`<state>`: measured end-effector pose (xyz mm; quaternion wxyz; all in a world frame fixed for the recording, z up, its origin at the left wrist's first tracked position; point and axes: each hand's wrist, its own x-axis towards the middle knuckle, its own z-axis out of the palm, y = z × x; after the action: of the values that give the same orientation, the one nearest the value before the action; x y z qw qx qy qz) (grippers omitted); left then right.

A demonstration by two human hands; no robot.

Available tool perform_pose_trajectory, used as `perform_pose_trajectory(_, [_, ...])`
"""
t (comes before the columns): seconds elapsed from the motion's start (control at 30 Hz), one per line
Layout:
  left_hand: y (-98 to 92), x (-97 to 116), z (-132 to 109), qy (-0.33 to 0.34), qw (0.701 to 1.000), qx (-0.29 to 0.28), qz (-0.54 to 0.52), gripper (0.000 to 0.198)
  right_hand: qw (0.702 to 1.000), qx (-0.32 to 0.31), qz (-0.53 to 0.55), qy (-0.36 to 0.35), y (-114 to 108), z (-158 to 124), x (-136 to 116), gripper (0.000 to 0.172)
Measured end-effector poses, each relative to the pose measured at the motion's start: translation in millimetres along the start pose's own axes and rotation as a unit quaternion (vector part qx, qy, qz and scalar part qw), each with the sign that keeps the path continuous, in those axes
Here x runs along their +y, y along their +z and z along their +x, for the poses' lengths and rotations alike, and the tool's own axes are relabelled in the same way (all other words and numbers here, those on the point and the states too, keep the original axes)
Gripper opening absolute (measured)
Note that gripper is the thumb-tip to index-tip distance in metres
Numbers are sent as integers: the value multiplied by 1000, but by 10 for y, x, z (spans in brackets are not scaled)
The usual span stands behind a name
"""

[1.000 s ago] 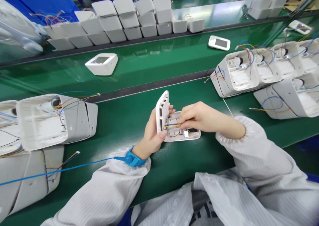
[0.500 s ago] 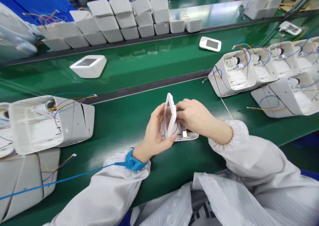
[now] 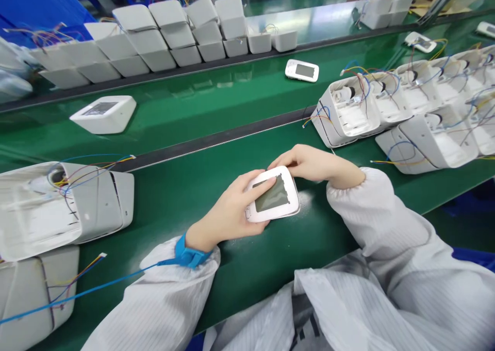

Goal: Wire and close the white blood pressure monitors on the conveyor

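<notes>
A white device with a grey screen [image 3: 273,194] lies tilted between my two hands, above the green bench, its front cover lying over the back part. My left hand [image 3: 235,204] is wrapped round its left side, one finger across the screen. At the far upper edge my right hand [image 3: 305,164] grips the device with bent fingers, partly hidden behind it. A thin gap shows along the device's right edge. The blue wrist strap [image 3: 189,253] circles my left wrist.
Open white housings with wires [image 3: 350,109] stand at the right; more housings [image 3: 93,201] are at the left. Beyond the black rail [image 3: 232,134] lie a white screened unit [image 3: 106,114] and a flat device [image 3: 302,70]. White boxes [image 3: 174,31] line the back. The strap's blue cord runs left.
The front cover, upright before, now lies down over the back part, hiding the wires inside. My right hand has moved from inside to the far edge. The view has shifted right.
</notes>
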<state>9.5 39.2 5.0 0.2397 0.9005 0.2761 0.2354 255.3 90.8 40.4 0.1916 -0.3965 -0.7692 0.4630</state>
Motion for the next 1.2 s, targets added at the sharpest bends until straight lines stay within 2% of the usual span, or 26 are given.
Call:
perform_pose_trajectory(0.1, [-15, -27, 5, -5, 1000, -16, 0, 87, 996, 61, 50, 50, 42, 29, 19, 21])
perform_pose_trajectory(0.17, [-40, -44, 9, -6, 1000, -30, 0, 86, 983, 132, 101, 80, 148, 78, 27, 23])
perform_pose_trajectory(0.23, [-64, -60, 9, -2, 999, -50, 2, 86, 966, 163, 176, 92, 266, 128, 21, 24])
perform_pose_trajectory(0.37, [-56, -88, -8, 0, 997, -71, 11, 90, 950, 149, 257, 101, 435, 174, -32, 17])
perform_pose_trajectory(0.57, [41, -100, -24, -38, 998, -31, 33, 119, 956, 160, 235, 68, 508, 171, -75, 24])
perform_pose_trajectory(0.67, [89, -61, -25, -41, 998, -31, 45, 121, 960, 187, 202, 51, 523, 171, -66, 25])
perform_pose_trajectory(0.73, [132, -14, -23, -58, 997, 3, 55, 112, 959, 226, 167, 41, 528, 168, -54, 29])
perform_pose_trajectory(0.83, [191, 54, -14, -80, 985, 117, 100, 93, 956, 271, 88, 70, 516, 158, -35, 46])
perform_pose_trajectory(0.93, [190, 75, -10, -72, 975, 175, 114, 86, 962, 255, 27, 94, 490, 144, -23, 50])
perform_pose_trajectory(0.97, [173, 71, -11, -80, 976, 182, 89, 86, 965, 246, 21, 87, 484, 138, -20, 48])
perform_pose_trajectory(1.03, [124, 54, -12, -139, 970, 200, -3, 76, 969, 240, 24, 48, 481, 127, -14, 44])
perform_pose_trajectory(1.13, [55, 36, -2, -257, 930, 215, -152, 48, 966, 255, 29, -12, 498, 111, 2, 42])
perform_pose_trajectory(1.2, [28, 47, 7, -285, 916, 215, -183, 44, 965, 260, 34, -31, 514, 103, 12, 43])
